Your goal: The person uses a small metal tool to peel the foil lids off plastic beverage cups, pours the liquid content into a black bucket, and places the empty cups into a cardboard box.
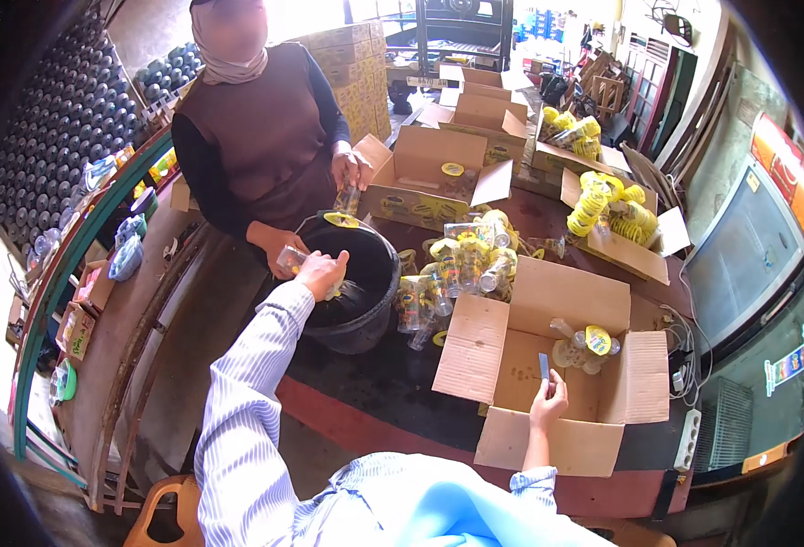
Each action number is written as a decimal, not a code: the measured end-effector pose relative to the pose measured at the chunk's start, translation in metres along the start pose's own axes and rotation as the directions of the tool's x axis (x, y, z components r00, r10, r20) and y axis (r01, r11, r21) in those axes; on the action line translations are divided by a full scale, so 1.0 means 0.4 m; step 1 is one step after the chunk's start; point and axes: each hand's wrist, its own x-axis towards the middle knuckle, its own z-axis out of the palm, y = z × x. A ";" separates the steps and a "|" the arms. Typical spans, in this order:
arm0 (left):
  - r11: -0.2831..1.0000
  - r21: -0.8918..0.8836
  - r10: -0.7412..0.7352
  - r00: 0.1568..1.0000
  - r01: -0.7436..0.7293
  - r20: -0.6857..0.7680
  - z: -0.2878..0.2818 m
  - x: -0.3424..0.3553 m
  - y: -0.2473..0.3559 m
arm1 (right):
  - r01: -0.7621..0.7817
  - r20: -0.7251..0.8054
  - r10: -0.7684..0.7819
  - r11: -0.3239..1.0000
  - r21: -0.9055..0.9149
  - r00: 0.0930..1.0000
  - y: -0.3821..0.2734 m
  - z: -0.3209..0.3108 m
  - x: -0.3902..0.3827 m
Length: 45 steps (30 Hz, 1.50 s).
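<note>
My left hand (pixel 322 274) reaches over the rim of a black bucket (pixel 391 305), fingers curled round something pale that I cannot make out. Close beside it, a co-worker's hand (pixel 279 244) holds a clear plastic jar (pixel 290 259); their other hand (pixel 351 167) holds another clear jar (pixel 347 200) above the bucket. Over the open cardboard box (pixel 566 294) in front of me, my right hand (pixel 549 399) pinches a narrow flat blue-grey strip (pixel 544 366). Inside that box, a few clear jars with a yellow round label (pixel 598 341) lie in the far right corner.
Clear jars with yellow labels (pixel 461 264) are heaped between bucket and box. More open cartons (pixel 429 159) line the far table, some holding bundles of yellow rings (pixel 593 205). A power strip (pixel 687 439) and cables lie at right. An orange chair (pixel 169 510) stands lower left.
</note>
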 end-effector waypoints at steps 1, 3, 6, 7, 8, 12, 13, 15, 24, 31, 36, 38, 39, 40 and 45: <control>0.998 0.063 0.021 1.000 -0.020 -0.009 -0.009 0.003 -0.004 | 0.005 -0.005 -0.005 1.000 0.003 1.000 -0.004 0.000 0.000; 0.987 0.155 0.051 0.996 -0.040 -0.067 -0.026 0.003 -0.009 | 0.009 -0.009 -0.009 1.000 0.006 1.000 -0.005 0.001 -0.001; 0.977 0.195 0.110 0.989 -0.089 -0.100 -0.059 0.011 -0.025 | 0.032 -0.014 -0.032 0.999 0.013 0.999 -0.007 0.000 -0.002; 0.970 0.228 0.107 0.991 -0.086 -0.082 -0.081 0.009 -0.025 | 0.008 0.002 -0.008 1.000 0.008 1.000 -0.013 -0.003 -0.002; 0.963 0.259 0.094 0.993 -0.073 -0.070 -0.086 0.014 -0.029 | -0.015 0.018 0.015 1.000 0.003 1.000 -0.016 -0.005 -0.002; 0.928 0.353 0.164 0.982 -0.120 -0.097 -0.137 0.015 -0.045 | 0.012 0.010 -0.012 1.000 -0.009 1.000 -0.010 -0.004 -0.005; 0.918 0.377 0.181 0.975 -0.122 -0.126 -0.151 0.015 -0.044 | 0.010 0.010 -0.010 1.000 -0.011 1.000 -0.007 -0.004 -0.006; 0.906 0.409 0.191 0.969 -0.113 -0.156 -0.194 0.011 -0.038 | 0.008 0.013 -0.008 1.000 -0.011 1.000 -0.006 -0.002 -0.007; 0.881 0.471 0.107 0.949 0.048 -0.297 -0.314 0.049 -0.061 | -0.011 0.027 0.011 1.000 -0.010 1.000 -0.007 -0.005 -0.005; 0.954 0.291 0.011 0.957 0.077 -0.289 -0.196 -0.002 0.002 | -0.034 0.049 0.035 0.999 -0.010 0.998 -0.020 -0.013 -0.009; 0.984 0.154 -0.086 0.996 0.084 0.008 -0.013 -0.029 0.008 | 0.016 0.031 -0.016 1.000 0.000 0.999 -0.015 -0.006 -0.008; 0.958 0.126 -0.250 0.965 0.259 -0.086 -0.029 -0.012 -0.025 | -0.026 0.066 0.025 1.000 0.014 0.998 -0.033 -0.003 -0.008; 0.948 0.135 -0.269 0.952 0.289 -0.148 -0.063 -0.011 -0.030 | -0.026 0.068 0.025 1.000 0.009 0.997 -0.029 -0.007 -0.009; 0.925 0.112 -0.355 0.931 0.363 -0.084 -0.109 -0.003 -0.022 | -0.010 0.059 0.011 1.000 -0.003 0.998 -0.022 -0.010 -0.009; 0.921 -0.062 -0.381 0.923 0.384 0.053 -0.085 -0.028 0.004 | 0.011 0.043 -0.011 1.000 -0.007 0.999 -0.020 -0.009 -0.010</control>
